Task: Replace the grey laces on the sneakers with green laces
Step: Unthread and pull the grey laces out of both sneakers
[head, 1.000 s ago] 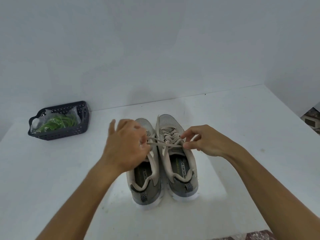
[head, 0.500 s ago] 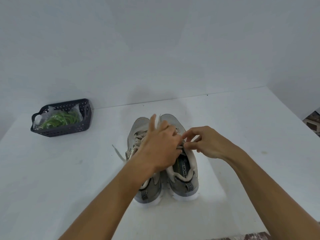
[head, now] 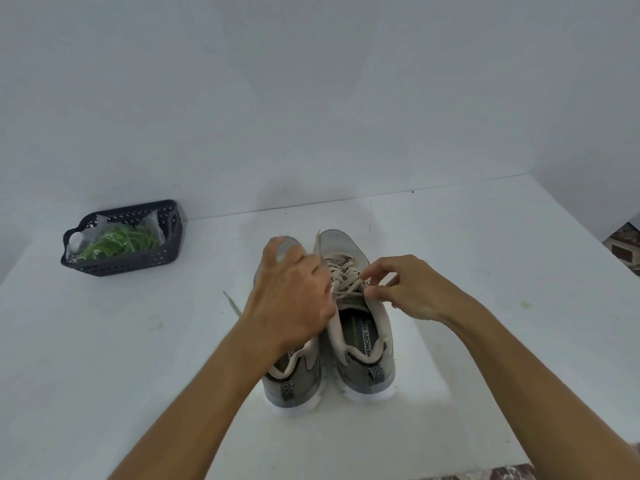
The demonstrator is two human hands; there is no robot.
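Left hand (head: 294, 303) lies knuckles-up over the left sneaker (head: 294, 379), fingertips reaching across to the right sneaker (head: 360, 337), apparently pinching a taut grey lace (head: 346, 292); right hand (head: 408, 289) pinches that lace's other end at the right eyelets. Since half a second ago the left hand has drawn back leftward, uncovering the lacing. Both sneakers sit mid-tabletop (head: 485, 258), toes toward the far edge; green laces (head: 117, 241) lie in a dark basket (head: 138, 263) near the far-left corner.
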